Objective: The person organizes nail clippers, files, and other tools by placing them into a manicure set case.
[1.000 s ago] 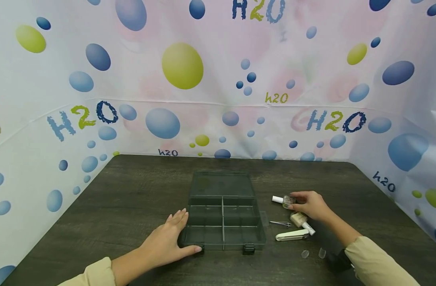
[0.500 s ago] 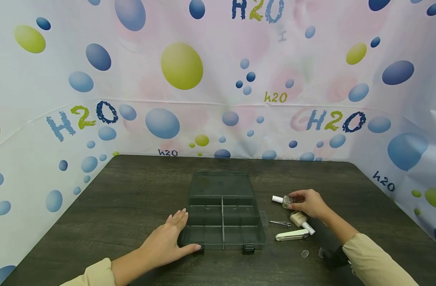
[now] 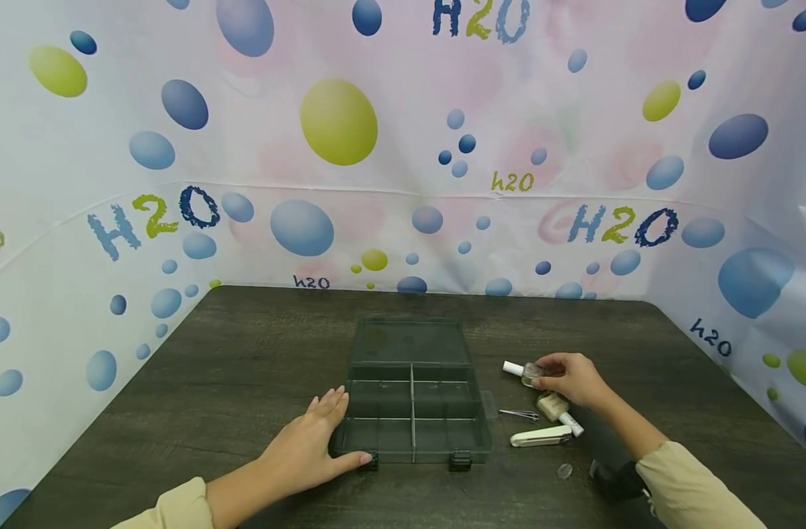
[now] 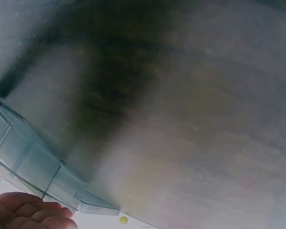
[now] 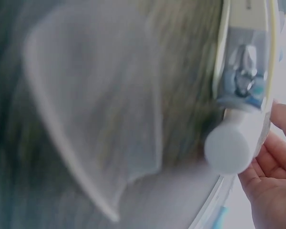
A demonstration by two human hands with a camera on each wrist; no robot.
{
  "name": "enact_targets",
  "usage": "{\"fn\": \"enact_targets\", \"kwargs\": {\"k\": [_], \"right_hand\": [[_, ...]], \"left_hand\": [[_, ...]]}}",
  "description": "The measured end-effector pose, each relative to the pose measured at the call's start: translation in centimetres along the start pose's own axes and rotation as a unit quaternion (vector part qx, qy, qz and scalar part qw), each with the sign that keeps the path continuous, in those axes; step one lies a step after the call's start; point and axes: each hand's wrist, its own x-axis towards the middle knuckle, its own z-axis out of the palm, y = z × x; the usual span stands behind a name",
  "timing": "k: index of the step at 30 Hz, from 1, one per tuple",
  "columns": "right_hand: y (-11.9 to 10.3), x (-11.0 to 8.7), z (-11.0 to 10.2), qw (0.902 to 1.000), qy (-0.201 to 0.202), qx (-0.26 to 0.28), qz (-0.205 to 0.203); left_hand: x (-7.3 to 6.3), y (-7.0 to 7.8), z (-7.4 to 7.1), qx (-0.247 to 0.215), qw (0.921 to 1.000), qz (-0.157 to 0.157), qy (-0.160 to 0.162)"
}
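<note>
A dark translucent organizer box (image 3: 412, 411) lies with its lid folded back and bare compartments. My left hand (image 3: 303, 450) rests along its left side, fingers straight, thumb at the front left latch. To the right of the box, my right hand (image 3: 570, 378) pinches the glass end of a clear nail polish bottle (image 3: 531, 375), whose white cap points left. Nearer me lie a beige nail polish bottle (image 3: 552, 405), small silver scissors (image 3: 519, 415) and a cream nail clipper (image 3: 540, 436). The right wrist view shows the clipper (image 5: 243, 62) and a white cap (image 5: 228, 148) up close.
Small clear plastic pieces lie near the right sleeve, one (image 3: 564, 471) in plain sight, another partly behind the dark wrist camera (image 3: 617, 479). One looms blurred (image 5: 95, 114) in the right wrist view. A printed curtain (image 3: 403, 147) encloses the dark wooden table (image 3: 277, 330).
Both hands keep their places, the right on the clear bottle. The right forearm and its wrist camera have shifted slightly left, covering more of one clear piece.
</note>
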Motion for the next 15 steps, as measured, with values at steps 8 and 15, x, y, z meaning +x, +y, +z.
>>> {"fn": "enact_targets", "kwargs": {"k": [8,15], "right_hand": [[-1.0,-0.2,0.2,0.9996,0.008,0.020,-0.018],[-2.1,-0.2,0.1,0.9990,0.011,0.023,-0.036]], "left_hand": [[0.1,0.0,-0.1,0.006,1.0000,0.007,0.001],[0.0,0.0,0.0,0.010,0.9999,0.012,0.006]]}}
